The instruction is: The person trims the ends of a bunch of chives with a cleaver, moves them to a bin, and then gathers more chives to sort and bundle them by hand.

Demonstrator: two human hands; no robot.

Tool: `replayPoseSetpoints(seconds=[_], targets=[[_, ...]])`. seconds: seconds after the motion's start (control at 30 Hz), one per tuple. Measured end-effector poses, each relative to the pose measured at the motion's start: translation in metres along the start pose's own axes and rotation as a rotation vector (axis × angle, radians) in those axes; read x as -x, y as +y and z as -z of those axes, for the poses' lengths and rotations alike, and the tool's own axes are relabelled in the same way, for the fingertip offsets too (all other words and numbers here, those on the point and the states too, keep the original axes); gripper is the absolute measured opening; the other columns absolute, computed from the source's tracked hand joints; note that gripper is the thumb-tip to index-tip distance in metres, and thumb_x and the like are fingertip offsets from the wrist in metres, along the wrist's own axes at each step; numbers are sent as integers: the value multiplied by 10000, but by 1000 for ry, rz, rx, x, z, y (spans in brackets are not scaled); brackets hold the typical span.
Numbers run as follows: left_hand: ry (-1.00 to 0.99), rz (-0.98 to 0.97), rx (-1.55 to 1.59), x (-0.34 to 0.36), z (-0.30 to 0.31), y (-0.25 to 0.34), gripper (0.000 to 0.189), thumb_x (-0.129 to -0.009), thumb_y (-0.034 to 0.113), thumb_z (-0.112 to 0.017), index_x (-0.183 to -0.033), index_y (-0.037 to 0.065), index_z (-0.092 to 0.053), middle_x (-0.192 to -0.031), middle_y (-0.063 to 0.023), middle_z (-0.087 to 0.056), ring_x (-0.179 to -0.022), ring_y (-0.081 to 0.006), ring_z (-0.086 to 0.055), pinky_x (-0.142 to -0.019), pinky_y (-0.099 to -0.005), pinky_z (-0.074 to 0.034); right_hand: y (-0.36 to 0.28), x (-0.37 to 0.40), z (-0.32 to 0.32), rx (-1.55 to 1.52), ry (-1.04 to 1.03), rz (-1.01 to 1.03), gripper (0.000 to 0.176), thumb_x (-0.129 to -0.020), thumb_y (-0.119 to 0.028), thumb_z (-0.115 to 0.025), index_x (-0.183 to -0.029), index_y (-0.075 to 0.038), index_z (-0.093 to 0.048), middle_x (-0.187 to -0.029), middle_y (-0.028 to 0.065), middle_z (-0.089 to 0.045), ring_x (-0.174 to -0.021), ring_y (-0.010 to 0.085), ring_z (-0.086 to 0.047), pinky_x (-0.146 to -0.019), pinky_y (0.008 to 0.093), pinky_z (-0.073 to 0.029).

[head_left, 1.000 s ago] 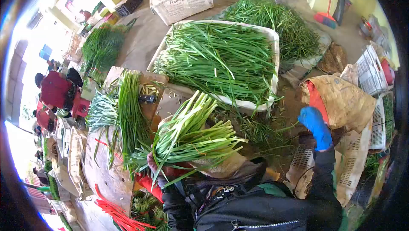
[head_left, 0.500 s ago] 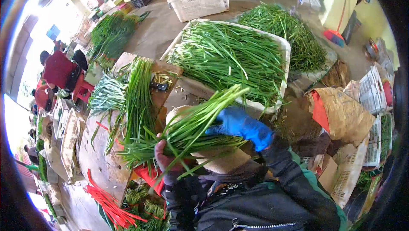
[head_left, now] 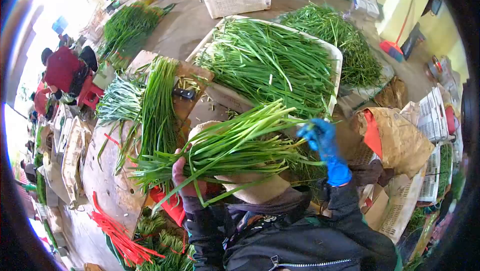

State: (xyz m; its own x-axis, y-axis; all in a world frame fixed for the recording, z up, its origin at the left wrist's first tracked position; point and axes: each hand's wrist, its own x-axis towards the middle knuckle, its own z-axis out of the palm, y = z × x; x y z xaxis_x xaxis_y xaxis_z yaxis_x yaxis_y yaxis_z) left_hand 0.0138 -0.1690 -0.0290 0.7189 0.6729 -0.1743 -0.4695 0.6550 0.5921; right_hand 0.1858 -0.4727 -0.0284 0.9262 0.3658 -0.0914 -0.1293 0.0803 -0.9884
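Probably light and floppy, the bundle of green stalks (head_left: pixel 245 141) lies before the person's dark jacket (head_left: pixel 300 241), the left hand (head_left: pixel 184 171) curled around its leafy part; whether the blurred, blue-gloved right hand (head_left: pixel 322 143) beside the paler ends pinches anything, I cannot tell. Those ends look firmer to grasp.

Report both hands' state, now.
Left hand: holding a bunch of green stalks.
Right hand, blue-gloved: beside the bunch's pale ends; whether it holds any cannot be told.
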Motion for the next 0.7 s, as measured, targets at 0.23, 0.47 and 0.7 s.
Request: replayPoseSetpoints(seconds=[0.23,0.47,0.7], targets=[[-115,-103,-30,-18,64,8,347,-847,138,-522,-1178,32,-521,-1117,-171,-603,-1002,-281,-602,-898,-439,-480,16,63,164,244,443,7,121,-843,-197,-610,-837,-77,-616,-740,44,-642,-580,63,-525,-507,194,-387],[-31,-183,-147,-14,57,7,344,-883,194,-497,-1166,-2,-511,-1072,-186,-617,-934,-266,-623,-848,-403,-500,61,110,138,1117,52,-247,467,-748,-360,-692,-1094,-57,-609,-997,197,-634,-910,352,-613,-794,401,-488],[-96,-274,-421,-9,49,2,287,-892,192,-485,-1046,-28,-587,-975,-152,-649,-853,-217,-642,-786,-335,-521,25,43,-6,513,-341,125,417,-846,-277,-649,-1138,9,-573,-922,118,-655,-673,149,-611,-643,308,-499]])
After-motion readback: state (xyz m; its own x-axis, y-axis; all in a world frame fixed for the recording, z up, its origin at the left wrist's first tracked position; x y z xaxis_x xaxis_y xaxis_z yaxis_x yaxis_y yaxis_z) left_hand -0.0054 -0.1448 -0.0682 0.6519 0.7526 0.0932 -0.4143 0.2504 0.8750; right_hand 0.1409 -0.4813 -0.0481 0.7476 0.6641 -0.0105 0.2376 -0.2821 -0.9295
